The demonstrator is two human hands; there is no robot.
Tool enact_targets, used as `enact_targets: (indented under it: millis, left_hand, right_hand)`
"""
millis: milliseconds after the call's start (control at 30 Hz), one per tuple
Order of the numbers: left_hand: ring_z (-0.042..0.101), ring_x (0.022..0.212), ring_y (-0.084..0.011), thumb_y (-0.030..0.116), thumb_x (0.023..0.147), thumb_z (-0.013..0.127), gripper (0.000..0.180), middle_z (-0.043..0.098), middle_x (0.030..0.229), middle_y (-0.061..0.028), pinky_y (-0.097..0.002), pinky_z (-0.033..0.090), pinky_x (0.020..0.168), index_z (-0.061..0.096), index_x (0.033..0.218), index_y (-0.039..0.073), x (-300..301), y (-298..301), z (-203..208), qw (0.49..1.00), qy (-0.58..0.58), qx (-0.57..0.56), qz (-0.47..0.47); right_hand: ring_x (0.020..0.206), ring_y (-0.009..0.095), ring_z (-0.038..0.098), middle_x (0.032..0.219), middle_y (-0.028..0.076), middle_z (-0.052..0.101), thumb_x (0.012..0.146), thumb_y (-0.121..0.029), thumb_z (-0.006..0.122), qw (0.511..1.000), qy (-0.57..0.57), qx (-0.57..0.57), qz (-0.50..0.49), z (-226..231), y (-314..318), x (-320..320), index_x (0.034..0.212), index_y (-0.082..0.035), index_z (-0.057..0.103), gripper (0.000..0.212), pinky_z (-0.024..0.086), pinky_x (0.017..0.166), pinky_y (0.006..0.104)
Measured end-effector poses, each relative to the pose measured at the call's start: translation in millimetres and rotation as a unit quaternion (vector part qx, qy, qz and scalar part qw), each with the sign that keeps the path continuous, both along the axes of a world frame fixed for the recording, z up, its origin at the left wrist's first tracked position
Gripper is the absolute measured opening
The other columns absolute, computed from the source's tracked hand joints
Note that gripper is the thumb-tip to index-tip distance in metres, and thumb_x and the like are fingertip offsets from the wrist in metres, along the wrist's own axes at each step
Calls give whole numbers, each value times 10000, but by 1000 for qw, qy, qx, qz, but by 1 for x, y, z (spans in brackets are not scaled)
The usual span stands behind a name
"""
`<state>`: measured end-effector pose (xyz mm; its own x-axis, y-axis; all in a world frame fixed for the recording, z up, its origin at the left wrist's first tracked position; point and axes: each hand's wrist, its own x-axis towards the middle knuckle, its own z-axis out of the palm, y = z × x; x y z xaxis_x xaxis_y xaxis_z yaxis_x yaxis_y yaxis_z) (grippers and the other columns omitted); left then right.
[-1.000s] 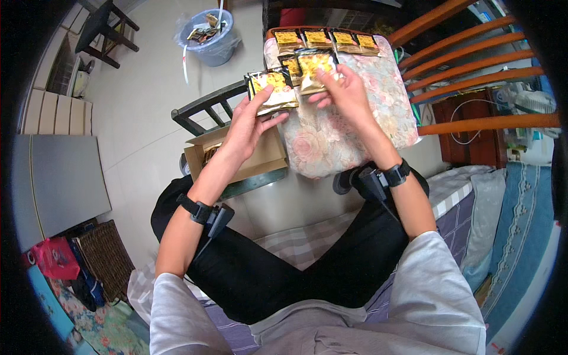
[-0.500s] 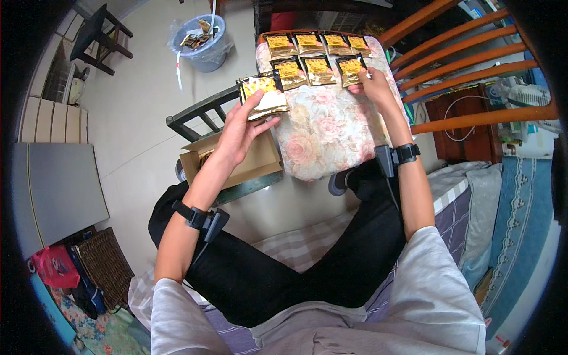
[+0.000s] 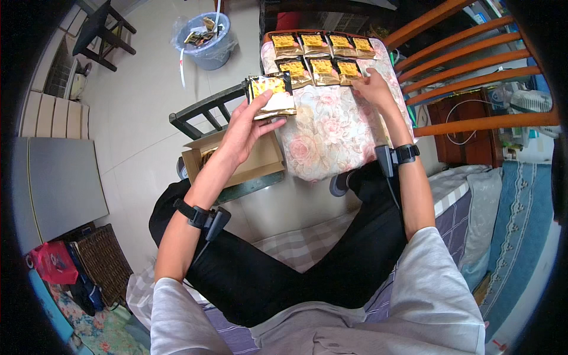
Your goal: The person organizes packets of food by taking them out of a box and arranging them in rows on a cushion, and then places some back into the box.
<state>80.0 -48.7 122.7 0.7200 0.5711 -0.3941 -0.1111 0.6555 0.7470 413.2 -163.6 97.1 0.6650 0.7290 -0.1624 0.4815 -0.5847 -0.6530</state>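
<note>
My left hand [image 3: 249, 124] grips a small stack of black, gold and yellow sachets [image 3: 271, 103], thumb on top, above the left edge of the floral-covered seat [image 3: 328, 133]. Two rows of similar sachets lie flat on that seat's far part. At the right end of the nearer row is one sachet [image 3: 348, 70]. My right hand [image 3: 376, 90] is just to the right of it, fingers a little apart and holding nothing; whether a fingertip still touches its edge is hard to see.
Below my left forearm, an opened cardboard box [image 3: 254, 155] rests on a dark green chair [image 3: 198, 115]. A blue bin [image 3: 210, 56] with wrappers stands at the far left. Wooden chair-back slats [image 3: 467, 77] rise at the right, and a black stool [image 3: 105, 35] is at the far left.
The sachet that was in my right hand now lies flat in the nearer row. My right hand has let go and shifted slightly right. The left still holds its stack.
</note>
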Motion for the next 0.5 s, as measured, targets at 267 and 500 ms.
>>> enact_targets:
  millis: [267,500]
  left_hand:
    - [658,1099,-231,359,971,644,543,637,1221,-155,-387,603,932,511,1312,-43,0,1,1,1000,-10,-6,2]
    - [658,1099,-238,360,970,646,548,637,1215,-160,-386,604,929,506,1314,-44,0,0,3,1000,-7,-1,1]
  right_hand:
    - [840,361,673,839,228,643,851,-275,714,970,-244,6,-1,16,2,-12,1018,54,634,377,527,744,438]
    - [453,248,558,489,190,527,858,-275,654,985,-123,120,-31,42,14,-35,556,79,546,478,456,545,432]
